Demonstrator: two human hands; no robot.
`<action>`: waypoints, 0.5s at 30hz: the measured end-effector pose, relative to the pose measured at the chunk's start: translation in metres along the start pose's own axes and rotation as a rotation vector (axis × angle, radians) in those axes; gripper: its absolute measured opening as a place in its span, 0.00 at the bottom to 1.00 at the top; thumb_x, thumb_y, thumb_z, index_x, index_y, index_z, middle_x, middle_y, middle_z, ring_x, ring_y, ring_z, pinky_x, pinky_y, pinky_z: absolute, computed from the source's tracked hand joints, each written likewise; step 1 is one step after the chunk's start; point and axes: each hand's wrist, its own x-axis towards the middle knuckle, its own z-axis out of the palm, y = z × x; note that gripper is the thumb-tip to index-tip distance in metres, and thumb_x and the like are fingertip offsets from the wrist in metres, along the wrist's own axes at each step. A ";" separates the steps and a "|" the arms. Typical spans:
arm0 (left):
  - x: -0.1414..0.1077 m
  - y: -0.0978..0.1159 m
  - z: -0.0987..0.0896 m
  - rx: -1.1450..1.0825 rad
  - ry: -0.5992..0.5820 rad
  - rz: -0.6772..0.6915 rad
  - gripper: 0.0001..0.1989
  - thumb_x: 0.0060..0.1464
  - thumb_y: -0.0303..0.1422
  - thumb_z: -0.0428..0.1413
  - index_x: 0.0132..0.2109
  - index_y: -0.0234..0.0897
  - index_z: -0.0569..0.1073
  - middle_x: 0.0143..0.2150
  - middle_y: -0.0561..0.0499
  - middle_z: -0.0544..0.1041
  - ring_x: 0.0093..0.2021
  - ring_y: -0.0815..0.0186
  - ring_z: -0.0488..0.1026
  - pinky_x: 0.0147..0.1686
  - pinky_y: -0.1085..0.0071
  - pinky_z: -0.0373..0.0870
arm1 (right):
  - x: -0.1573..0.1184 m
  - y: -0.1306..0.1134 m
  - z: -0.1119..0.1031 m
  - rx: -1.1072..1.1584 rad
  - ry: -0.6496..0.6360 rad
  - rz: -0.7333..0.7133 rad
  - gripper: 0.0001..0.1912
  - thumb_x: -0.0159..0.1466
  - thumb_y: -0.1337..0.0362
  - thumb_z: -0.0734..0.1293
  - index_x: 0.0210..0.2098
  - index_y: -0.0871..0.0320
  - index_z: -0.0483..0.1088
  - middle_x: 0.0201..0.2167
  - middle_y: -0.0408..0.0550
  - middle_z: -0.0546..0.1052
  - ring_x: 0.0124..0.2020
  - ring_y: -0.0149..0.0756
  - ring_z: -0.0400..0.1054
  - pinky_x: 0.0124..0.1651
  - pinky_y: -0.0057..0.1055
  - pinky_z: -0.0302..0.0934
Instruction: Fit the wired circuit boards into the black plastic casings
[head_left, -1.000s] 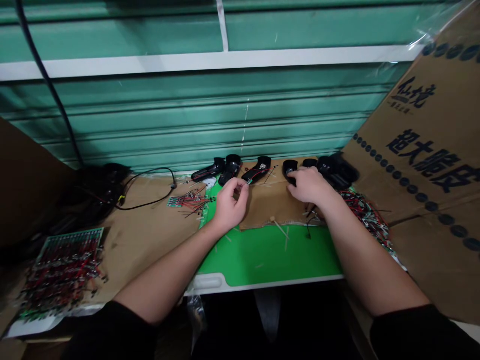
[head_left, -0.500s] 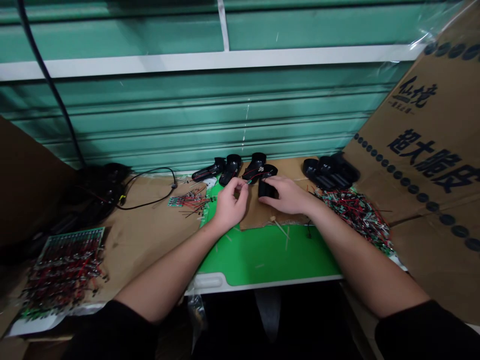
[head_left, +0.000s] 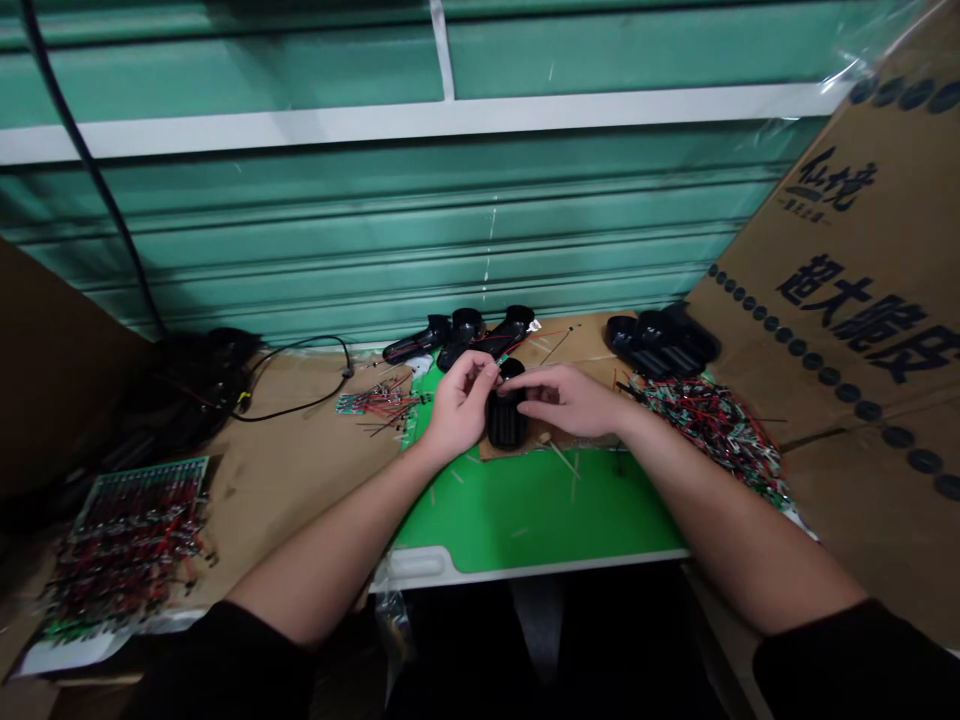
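Note:
My left hand is closed in a pinch on a small wired circuit board, mostly hidden by the fingertips. Its thin red and black wires stretch to the right above the cardboard. Just below the fingertips is a black plastic housing with a rounded top and a ribbed lower part. My right hand is closed at the housing's upper right, index finger across its top and thumb by its side. Behind the hands lie more black housings, one bearing a small white connector.
Wired boards lie in a small group at left, a large heap at right and a dense panel at far left. More black housings stand at back right. A cardboard wall borders the right side.
The black housing has moved left and toward me, under my left fingertips. My right hand has shifted slightly left with it. The wires now stretch out to the right.

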 end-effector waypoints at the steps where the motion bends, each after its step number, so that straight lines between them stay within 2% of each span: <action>1: 0.000 0.000 -0.001 0.013 -0.018 0.020 0.23 0.68 0.54 0.60 0.43 0.38 0.73 0.35 0.51 0.73 0.35 0.67 0.69 0.39 0.70 0.67 | 0.002 0.002 0.000 0.108 0.001 0.016 0.25 0.68 0.52 0.72 0.56 0.64 0.81 0.40 0.50 0.81 0.32 0.23 0.66 0.37 0.23 0.59; 4: 0.002 0.001 -0.005 0.103 -0.068 0.129 0.23 0.70 0.54 0.58 0.42 0.37 0.73 0.39 0.49 0.72 0.40 0.65 0.69 0.44 0.67 0.68 | 0.009 0.009 -0.001 0.443 0.079 0.097 0.31 0.61 0.42 0.78 0.47 0.65 0.79 0.43 0.52 0.82 0.27 0.21 0.65 0.30 0.22 0.56; 7: 0.002 0.002 -0.007 0.205 -0.132 0.266 0.20 0.74 0.50 0.55 0.42 0.37 0.74 0.43 0.46 0.74 0.47 0.62 0.71 0.52 0.64 0.70 | 0.012 0.011 -0.003 0.695 0.102 0.185 0.38 0.54 0.37 0.81 0.44 0.65 0.75 0.38 0.52 0.82 0.22 0.20 0.62 0.24 0.22 0.48; 11: 0.000 0.005 -0.009 0.315 -0.243 0.372 0.14 0.76 0.41 0.52 0.46 0.36 0.77 0.49 0.43 0.73 0.53 0.61 0.71 0.58 0.62 0.70 | 0.009 0.006 -0.006 0.776 -0.018 0.214 0.35 0.56 0.40 0.82 0.43 0.66 0.75 0.35 0.51 0.81 0.19 0.19 0.60 0.23 0.23 0.46; 15: -0.002 0.008 -0.010 0.397 -0.298 0.385 0.12 0.76 0.37 0.52 0.49 0.36 0.79 0.51 0.42 0.72 0.55 0.60 0.71 0.59 0.61 0.71 | 0.006 0.005 -0.010 0.781 -0.031 0.231 0.30 0.53 0.51 0.85 0.44 0.66 0.76 0.31 0.43 0.78 0.19 0.15 0.57 0.23 0.22 0.42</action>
